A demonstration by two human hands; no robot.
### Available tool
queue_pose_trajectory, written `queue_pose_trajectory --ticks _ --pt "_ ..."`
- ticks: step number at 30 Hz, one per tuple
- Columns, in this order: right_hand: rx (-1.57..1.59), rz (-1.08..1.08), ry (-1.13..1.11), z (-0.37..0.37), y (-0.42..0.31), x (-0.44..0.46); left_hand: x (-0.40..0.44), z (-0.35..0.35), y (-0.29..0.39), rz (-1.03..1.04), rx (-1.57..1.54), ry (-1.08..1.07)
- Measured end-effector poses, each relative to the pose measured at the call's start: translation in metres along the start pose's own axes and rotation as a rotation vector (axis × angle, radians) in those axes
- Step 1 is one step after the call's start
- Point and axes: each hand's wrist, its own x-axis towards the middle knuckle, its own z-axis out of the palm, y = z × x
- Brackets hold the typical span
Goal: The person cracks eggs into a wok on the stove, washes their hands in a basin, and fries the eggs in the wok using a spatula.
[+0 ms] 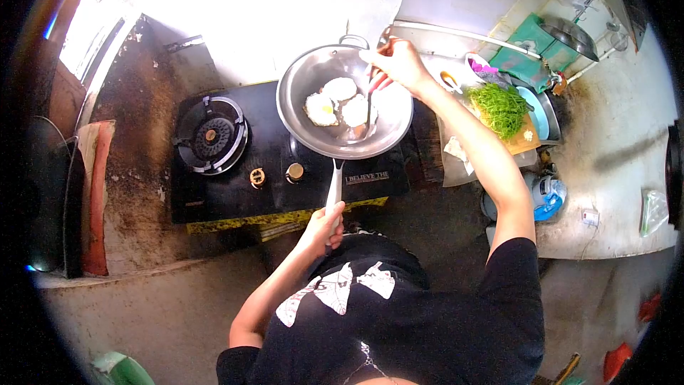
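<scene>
A steel frying pan point(299, 110) sits over the right part of the black stove. Its handle point(335, 182) points toward me, and my left hand point(325, 227) is closed round its end. Several fried eggs point(339, 90) lie in the pan, one with some yellow showing. My right hand point(396, 65) is above the pan's upper right rim, closed on a thin utensil point(369, 110). The utensil's lower end reaches the pan's bottom beside the right-hand egg.
An unused burner point(211, 135) is at the stove's left, with two knobs point(294, 172) nearby. Chopped greens point(501, 109) lie on a wooden board point(526, 141) at the right. Behind it stand a blue basin point(538, 115) and a green rack point(524, 46).
</scene>
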Motion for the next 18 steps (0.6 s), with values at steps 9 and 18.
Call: queue_pose_trajectory --ticks 9,18 --pt "0.132 0.022 0.154 0.019 0.037 -0.003 0.002 0.000 -0.002 0.001 -0.034 0.007" --pt "0.244 -0.101 0.297 0.035 0.073 -0.029 -0.001 0.003 0.002 0.004 0.000 0.011"
